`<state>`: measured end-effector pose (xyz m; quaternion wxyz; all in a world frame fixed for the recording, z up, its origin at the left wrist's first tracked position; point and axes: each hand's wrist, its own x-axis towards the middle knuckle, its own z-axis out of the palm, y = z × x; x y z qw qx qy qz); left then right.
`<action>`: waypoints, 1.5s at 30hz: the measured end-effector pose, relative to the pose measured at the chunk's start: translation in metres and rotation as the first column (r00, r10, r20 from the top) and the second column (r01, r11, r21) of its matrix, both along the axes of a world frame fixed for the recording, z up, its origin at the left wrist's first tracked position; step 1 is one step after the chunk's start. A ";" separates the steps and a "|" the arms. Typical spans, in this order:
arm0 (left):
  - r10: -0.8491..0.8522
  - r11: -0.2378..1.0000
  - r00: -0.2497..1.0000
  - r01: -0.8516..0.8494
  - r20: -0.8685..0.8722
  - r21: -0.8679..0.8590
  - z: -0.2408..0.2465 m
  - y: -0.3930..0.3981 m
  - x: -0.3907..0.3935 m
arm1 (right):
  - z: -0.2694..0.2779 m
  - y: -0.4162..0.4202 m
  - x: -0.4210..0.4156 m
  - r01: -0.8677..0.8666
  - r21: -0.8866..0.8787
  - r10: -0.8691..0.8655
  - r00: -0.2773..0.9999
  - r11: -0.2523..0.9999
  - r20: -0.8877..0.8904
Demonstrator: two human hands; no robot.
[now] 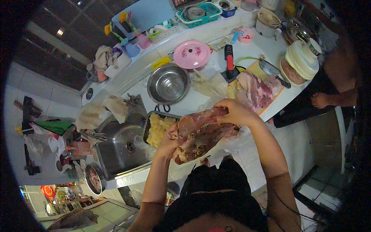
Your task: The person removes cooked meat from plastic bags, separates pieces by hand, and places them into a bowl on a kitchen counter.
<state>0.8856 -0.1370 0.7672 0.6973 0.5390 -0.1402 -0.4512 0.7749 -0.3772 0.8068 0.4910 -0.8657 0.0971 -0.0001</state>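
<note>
My left hand (pixel 169 141) and my right hand (pixel 236 113) grip a large piece of raw meat (pixel 200 136) from its two ends, above the counter's front edge. Thin clear plastic lies under and beside the meat. Just left of it, a dark rectangular tray (pixel 147 127) holds yellowish shredded or chunky food. Behind my right hand, more raw meat (pixel 258 90) rests on an orange-rimmed cutting board (pixel 271 101), with a broad dark-handled knife (pixel 271 69) at the board's far edge. An empty-looking steel basin (pixel 169 84) stands behind the tray.
A steel sink (pixel 124 150) is at left, with a bowl of meat (pixel 93 179) by its corner. A pink lidded basin (pixel 192 55), a black-and-red tool (pixel 229 62) and a rice-cooker-like pot (pixel 267 24) stand at the back. Another person's hand (pixel 320 100) is at right.
</note>
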 end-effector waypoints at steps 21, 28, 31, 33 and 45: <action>0.096 0.987 0.953 -0.128 -0.287 -0.095 0.028 -0.005 -0.002 | 0.027 0.051 -0.036 0.202 -0.489 0.139 0.806 0.849 0.575; 0.201 0.965 0.913 -0.247 -0.355 -0.089 0.021 -0.012 -0.007 | 0.015 0.054 -0.040 0.286 -0.384 0.089 0.691 0.878 0.717; 0.186 0.959 0.943 -0.236 -0.276 -0.158 0.003 -0.017 -0.001 | 0.003 0.058 -0.049 0.343 -0.075 -0.206 0.708 0.936 0.676; 0.163 0.958 0.959 -0.210 -0.232 -0.196 0.000 -0.021 0.001 | 0.005 0.058 -0.051 0.370 0.190 -0.407 0.694 0.909 0.594; 0.101 0.952 0.972 -0.157 -0.212 -0.264 0.013 -0.040 -0.007 | 0.033 0.038 -0.051 0.351 0.757 -0.723 0.654 0.551 0.223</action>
